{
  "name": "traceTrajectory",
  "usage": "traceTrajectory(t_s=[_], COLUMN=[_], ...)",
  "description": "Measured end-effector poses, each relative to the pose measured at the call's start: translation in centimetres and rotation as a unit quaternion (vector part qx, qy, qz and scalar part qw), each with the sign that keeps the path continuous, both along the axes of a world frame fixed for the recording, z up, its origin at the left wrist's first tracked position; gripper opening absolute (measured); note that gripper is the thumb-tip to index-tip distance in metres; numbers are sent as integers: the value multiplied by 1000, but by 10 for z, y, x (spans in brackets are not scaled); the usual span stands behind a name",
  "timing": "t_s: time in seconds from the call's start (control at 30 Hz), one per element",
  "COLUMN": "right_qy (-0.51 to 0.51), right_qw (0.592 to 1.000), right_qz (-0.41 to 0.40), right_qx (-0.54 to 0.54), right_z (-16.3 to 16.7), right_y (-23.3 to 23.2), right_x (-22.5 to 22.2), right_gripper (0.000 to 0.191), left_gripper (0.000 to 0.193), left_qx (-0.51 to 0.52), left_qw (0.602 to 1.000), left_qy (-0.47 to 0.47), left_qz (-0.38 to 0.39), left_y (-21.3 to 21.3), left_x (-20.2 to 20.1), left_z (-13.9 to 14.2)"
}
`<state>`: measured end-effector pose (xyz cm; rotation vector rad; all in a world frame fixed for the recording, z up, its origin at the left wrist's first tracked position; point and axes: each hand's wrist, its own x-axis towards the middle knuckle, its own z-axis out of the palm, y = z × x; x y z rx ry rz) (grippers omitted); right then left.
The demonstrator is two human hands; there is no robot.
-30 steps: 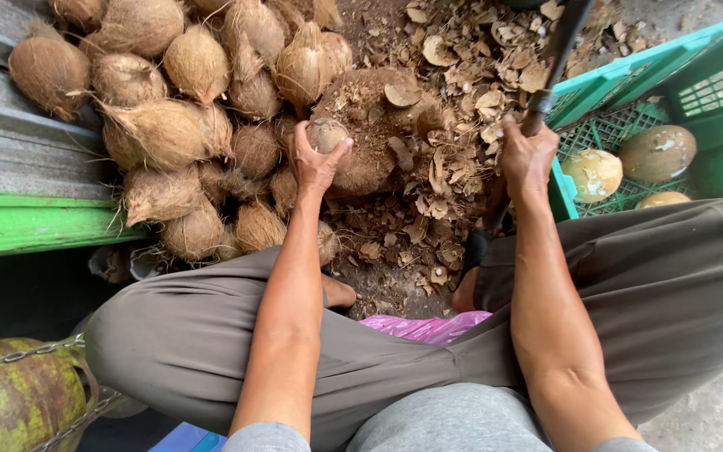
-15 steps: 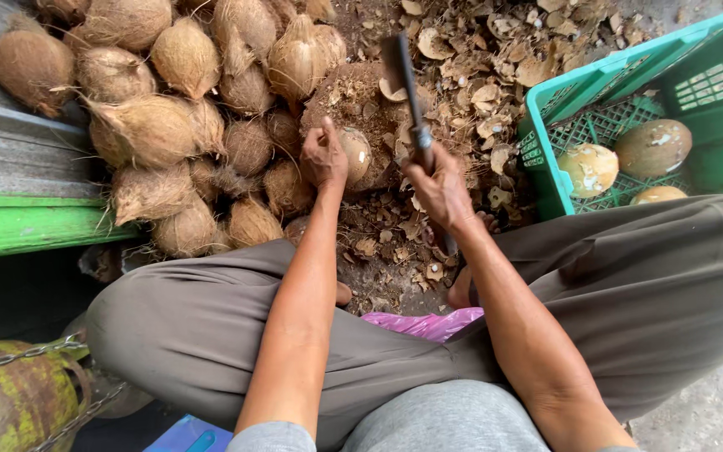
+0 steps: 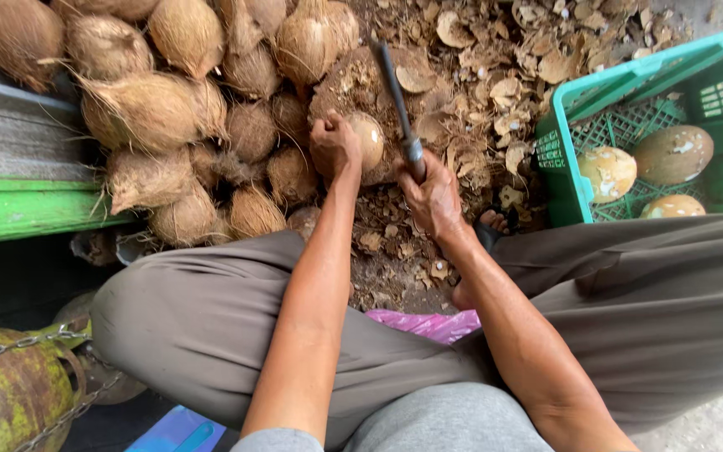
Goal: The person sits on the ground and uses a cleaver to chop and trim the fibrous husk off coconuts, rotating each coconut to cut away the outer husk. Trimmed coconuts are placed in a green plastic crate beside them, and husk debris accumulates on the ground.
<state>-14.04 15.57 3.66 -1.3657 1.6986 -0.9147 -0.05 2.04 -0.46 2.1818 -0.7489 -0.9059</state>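
A: Where is the coconut point(image 3: 368, 138)?

B: On the chopping block point(image 3: 353, 88), far centre, just right of the husked pile point(image 3: 169, 109). The left hand point(image 3: 334, 146) has its fingers wrapped around it; the right hand point(image 3: 433, 197) has its fingers closed on the knife point(image 3: 397, 96), whose blade lies right beside the nut.

A: The risk?

B: I judge a glancing cut could slide off the round shell into the left fingers. Loose shell chips point(image 3: 495, 92) might also let the nut roll.

No labels, signs or screens in view, only a crumpled pink plastic bag point(image 3: 428, 325) under the legs
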Motion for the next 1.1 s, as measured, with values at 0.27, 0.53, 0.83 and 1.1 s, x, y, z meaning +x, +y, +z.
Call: traceTrajectory(t_s=[0.27,0.53,0.83,1.1], right_qy=[-20,32,6,29], right_qw=[959,991,965,937], right_qz=[28,14,42,119], right_qx=[280,131,260,326], right_z=[3,21,-29,-49], right_y=[-9,-5,-6,-11], right_x=[5,-4,-2,-45], right_gripper=[16,36,19,29], left_gripper=[20,26,26,33], left_qx=[-223,-60,-152,-118], left_qw=[973,995,985,982], left_qy=[59,79,-59,-54], left_qz=[24,-16,-64,-138], left_y=[-4,10,12,3], left_x=[-5,-1,1,20], left_z=[-28,-1,-27,-31])
